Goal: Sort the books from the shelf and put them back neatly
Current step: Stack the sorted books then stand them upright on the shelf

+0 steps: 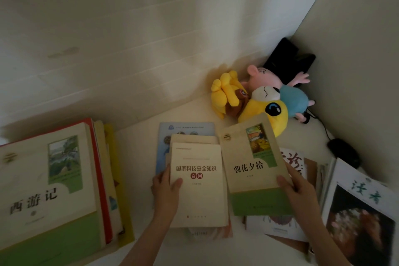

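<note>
sorting midway: left hand [166, 188] grips the cream booklet [197, 192] topping the middle stack [185, 129], right hand [300, 190] holds the green-banded paperback [252, 164] tilted just beside it; loose magazines [356, 196] lie unsorted, seemingly nothing reshelved.

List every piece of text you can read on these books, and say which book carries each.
"西游记": left book.
"国家科技安全知识 百问": middle book.
"朝花夕拾": held book.
"读者", in brush script, so probably: magazine.
The half-covered book has a title that is cut off and unreadable.
All small print is too small or blurred to read.
</note>
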Demonstrator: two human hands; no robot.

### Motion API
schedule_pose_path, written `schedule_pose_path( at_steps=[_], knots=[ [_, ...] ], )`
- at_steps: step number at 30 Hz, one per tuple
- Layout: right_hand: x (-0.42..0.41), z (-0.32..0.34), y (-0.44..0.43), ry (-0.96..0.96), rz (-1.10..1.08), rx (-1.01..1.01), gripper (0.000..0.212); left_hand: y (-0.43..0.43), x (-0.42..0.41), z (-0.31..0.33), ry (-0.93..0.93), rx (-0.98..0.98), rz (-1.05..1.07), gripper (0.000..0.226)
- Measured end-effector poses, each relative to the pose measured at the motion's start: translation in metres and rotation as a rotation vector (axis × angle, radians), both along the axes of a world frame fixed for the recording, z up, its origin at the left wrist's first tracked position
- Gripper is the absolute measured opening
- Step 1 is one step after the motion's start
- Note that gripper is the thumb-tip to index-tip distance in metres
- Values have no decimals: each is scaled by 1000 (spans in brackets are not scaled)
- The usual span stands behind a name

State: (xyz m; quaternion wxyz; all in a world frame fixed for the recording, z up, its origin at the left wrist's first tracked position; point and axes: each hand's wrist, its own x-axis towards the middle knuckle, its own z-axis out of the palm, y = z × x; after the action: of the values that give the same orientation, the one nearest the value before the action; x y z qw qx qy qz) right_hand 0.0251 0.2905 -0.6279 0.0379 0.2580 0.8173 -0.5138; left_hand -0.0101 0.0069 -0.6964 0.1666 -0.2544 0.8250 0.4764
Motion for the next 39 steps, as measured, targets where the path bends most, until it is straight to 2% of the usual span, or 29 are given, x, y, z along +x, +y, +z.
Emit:
schedule_pose_path(
  at_steps=[10,11,13,15,16,21,25,29,35,39],
  knots=[
    [7,-1,-3,12,-20,-42,44,15,11,13,28,-205,-88,74],
    [7,-1,-3,12,-25,-42,44,13,10,14,43,-184,-69,77],
    [7,1,-4,11,-32,-39,45,7,3,19,40,23,42,72],
    [6,2,-3,7,-40,-40,45,3,-5,23,23,213,63,48],
    [5,2,-2,6,-38,-36,45,2,-7,23,17,235,47,42],
    [7,3,-1,-6,-16,-15,45,11,1,28,68,329,55,43],
    [6,6,-2,-13,-24,-37,45,4,-10,47,137,370,45,28],
    [7,9,-6,2,-28,-42,45,-21,-28,71,197,395,152,22],
    [3,17,-9,39,-37,-54,46,-45,-43,91,293,406,330,32],
    [0,21,-8,57,-52,-50,44,-48,-46,99,318,390,343,35]
  ],
)
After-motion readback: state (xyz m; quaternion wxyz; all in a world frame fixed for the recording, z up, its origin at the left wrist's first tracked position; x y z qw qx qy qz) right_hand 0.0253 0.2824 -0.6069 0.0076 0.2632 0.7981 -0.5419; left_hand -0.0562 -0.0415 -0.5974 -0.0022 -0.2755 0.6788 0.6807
